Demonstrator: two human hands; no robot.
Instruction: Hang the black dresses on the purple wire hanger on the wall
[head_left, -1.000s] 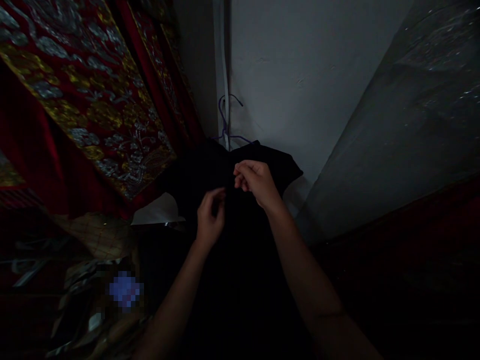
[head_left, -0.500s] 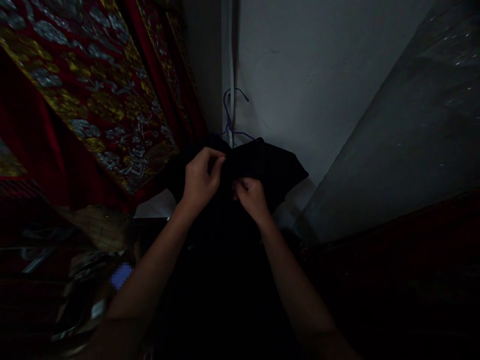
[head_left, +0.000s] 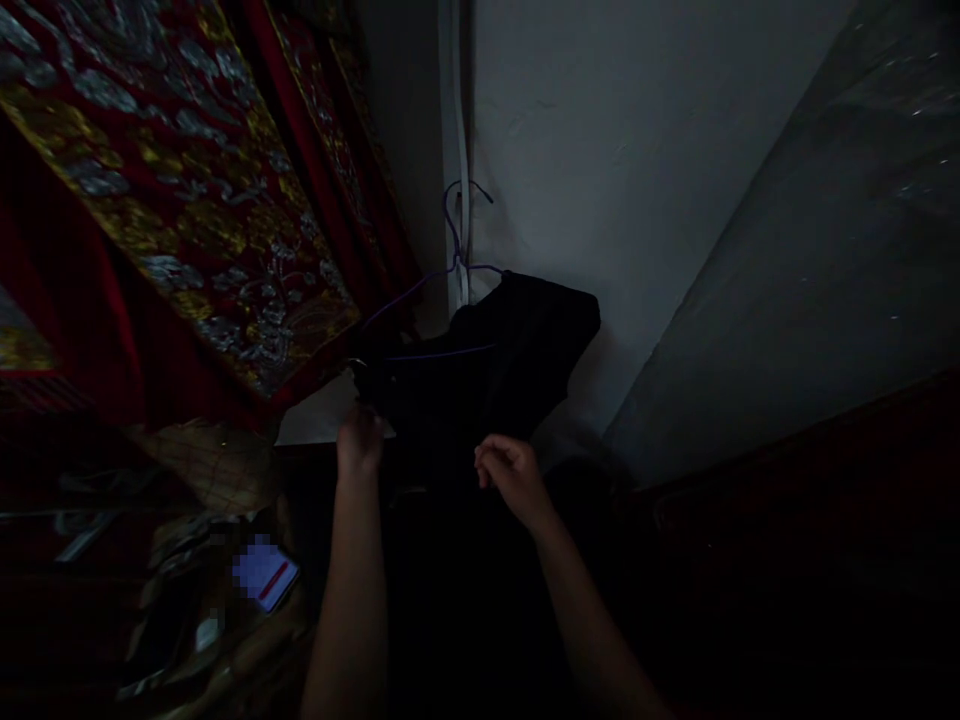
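Note:
A black garment (head_left: 536, 330) hangs on a thin purple wire hanger (head_left: 452, 225), dark enough that its details are lost. Its right shoulder still sits over the hanger's right arm, while the left arm and part of the lower bar are bare. My left hand (head_left: 360, 440) is closed at the garment's slipped left edge, with its fingertips dim and blurred. Lower on the front, my right hand (head_left: 511, 470) has curled fingers pinching the dark cloth. Both hands are below the hanger's bar.
Red cloth with gold and silver embroidery (head_left: 217, 210) hangs at the left. A pale cable (head_left: 463, 120) runs down the wall (head_left: 600, 150) behind the hanger. Clear plastic sheeting (head_left: 810, 270) covers the right side. A lit phone (head_left: 268, 578) lies at lower left among dim clutter.
My left hand has moved down and left, and the garment's left shoulder has come off the hanger, baring its left arm. My right hand has moved lower. The phone shows more fully.

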